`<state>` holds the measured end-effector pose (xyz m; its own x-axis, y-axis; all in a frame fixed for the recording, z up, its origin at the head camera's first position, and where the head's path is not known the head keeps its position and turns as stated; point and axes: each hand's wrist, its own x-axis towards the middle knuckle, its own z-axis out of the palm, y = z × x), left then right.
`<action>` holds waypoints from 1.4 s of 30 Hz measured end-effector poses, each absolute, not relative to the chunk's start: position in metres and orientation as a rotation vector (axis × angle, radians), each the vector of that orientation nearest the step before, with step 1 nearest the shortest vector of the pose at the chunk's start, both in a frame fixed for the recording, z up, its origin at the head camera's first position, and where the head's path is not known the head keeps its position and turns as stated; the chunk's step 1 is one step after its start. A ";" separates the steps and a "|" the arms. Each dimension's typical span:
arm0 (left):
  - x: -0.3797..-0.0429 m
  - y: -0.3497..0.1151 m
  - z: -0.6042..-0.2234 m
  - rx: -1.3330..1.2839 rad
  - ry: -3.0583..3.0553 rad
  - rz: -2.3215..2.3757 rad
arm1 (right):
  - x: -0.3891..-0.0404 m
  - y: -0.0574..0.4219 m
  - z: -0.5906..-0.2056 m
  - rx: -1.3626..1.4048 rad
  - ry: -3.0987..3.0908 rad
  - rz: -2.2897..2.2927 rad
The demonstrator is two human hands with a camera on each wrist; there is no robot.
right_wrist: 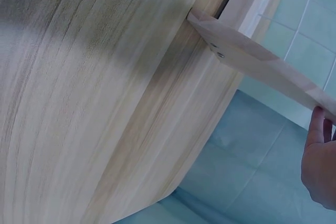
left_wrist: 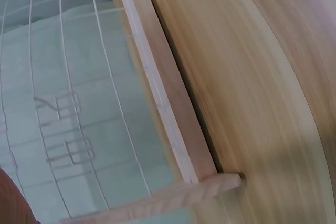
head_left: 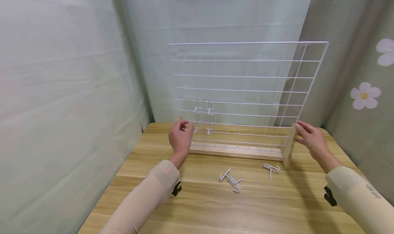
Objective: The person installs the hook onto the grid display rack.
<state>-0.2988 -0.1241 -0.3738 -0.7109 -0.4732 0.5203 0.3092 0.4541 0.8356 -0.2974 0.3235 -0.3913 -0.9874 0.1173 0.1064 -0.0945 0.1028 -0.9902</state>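
Note:
A white wire grid panel (head_left: 246, 103) stands upright in a wooden base (head_left: 237, 151) with a slanted wooden side piece (head_left: 289, 148) at each end. My left hand (head_left: 181, 136) pinches the left side piece, its fingers curled near the lower left of the grid. With fingers and thumb, my right hand (head_left: 311, 136) grips the upper part of the right side piece (right_wrist: 262, 59). Several white wire hooks (head_left: 210, 111) hang on the grid's left part, close to my left hand. The left wrist view shows two of these hooks (left_wrist: 71, 150) and only a sliver of hand.
Loose white hooks (head_left: 232, 181) lie on the wooden table (head_left: 197, 206) in front of the base, with another hook (head_left: 271, 169) near its right end. Pale green curtains (head_left: 77, 90) surround the table at the left, back and right.

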 end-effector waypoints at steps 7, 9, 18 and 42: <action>-0.307 -0.143 -0.380 0.147 -1.961 -1.356 | -0.295 0.322 -0.389 -0.029 -2.290 1.937; -0.310 -0.147 -0.380 0.139 -1.948 -1.365 | -0.294 0.322 -0.389 -0.022 -2.302 1.919; -0.324 -0.164 -0.381 0.163 -1.970 -1.368 | -0.287 0.326 -0.388 0.010 -2.318 1.893; -0.359 -0.210 -0.379 -0.026 -2.304 -1.648 | -0.254 0.351 -0.394 0.181 -2.053 2.187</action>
<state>-0.3593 -0.2096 -0.3794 -0.9526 -0.1619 0.2575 0.1914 0.3389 0.9212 -0.2541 0.3507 -0.3936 -0.9835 0.0173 0.1799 -0.1807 -0.0615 -0.9816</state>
